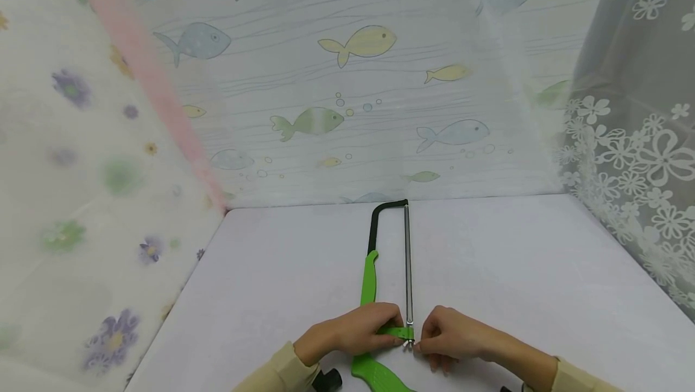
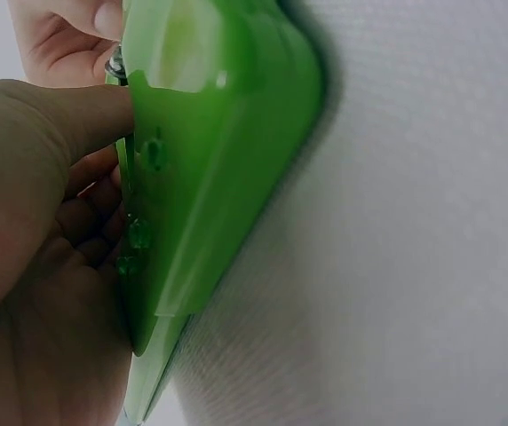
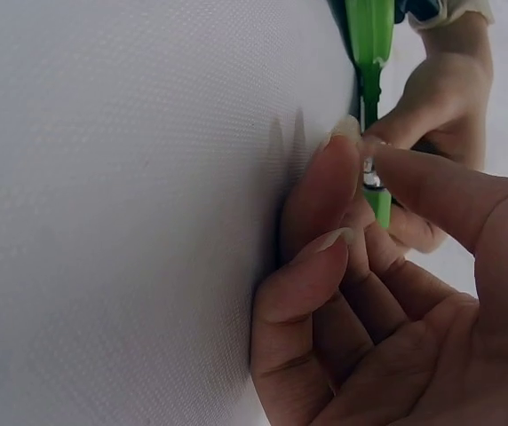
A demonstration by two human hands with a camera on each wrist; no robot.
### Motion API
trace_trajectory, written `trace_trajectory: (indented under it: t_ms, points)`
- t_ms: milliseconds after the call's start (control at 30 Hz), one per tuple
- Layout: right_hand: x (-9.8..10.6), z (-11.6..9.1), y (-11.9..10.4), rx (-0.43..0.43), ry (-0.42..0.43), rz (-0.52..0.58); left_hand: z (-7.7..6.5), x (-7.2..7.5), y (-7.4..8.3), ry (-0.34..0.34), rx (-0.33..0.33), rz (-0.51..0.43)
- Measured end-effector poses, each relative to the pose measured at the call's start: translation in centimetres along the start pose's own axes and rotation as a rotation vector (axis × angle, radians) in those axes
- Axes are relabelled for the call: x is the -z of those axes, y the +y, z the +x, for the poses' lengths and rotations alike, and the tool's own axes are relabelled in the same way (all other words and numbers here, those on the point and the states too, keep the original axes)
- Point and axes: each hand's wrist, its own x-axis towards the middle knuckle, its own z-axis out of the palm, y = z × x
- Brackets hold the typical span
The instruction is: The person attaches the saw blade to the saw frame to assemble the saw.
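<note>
A hacksaw [image 1: 368,280] with a green handle and black front frame lies on the white table, pointing away from me. Its blade [image 1: 408,265] runs along the right side, down to a green crosspiece [image 1: 399,332]. My left hand [image 1: 361,327] grips the saw around this crosspiece, thumb on the near side. In the left wrist view the green plastic body [image 2: 210,169] fills the middle, against the palm. At the near end of the blade sits a metal wing nut [image 1: 408,345]. My right hand [image 1: 456,333] pinches at it with thumb and forefinger; the fingertips partly hide it in the right wrist view.
The white tabletop [image 1: 488,259] spreads around the saw. A fish-patterned curtain [image 1: 358,90] hangs behind it, a flowered sheet [image 1: 81,199] at the left and a lace-patterned one [image 1: 641,126] at the right. A dark strapped object [image 1: 327,380] sits by the left wrist.
</note>
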Motion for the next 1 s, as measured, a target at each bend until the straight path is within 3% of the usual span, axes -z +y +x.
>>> trace_trajectory:
  t_ms: [367,1000]
  points:
    - [-0.33,0.14,-0.54,0.041,-0.039,0.020,-0.12,0.08,0.18,-0.001,-0.004,-0.004]
    - [-0.82,0.46,-0.75,-0.004,-0.019,-0.004,-0.18,0.30,0.58,-0.011,0.009,-0.013]
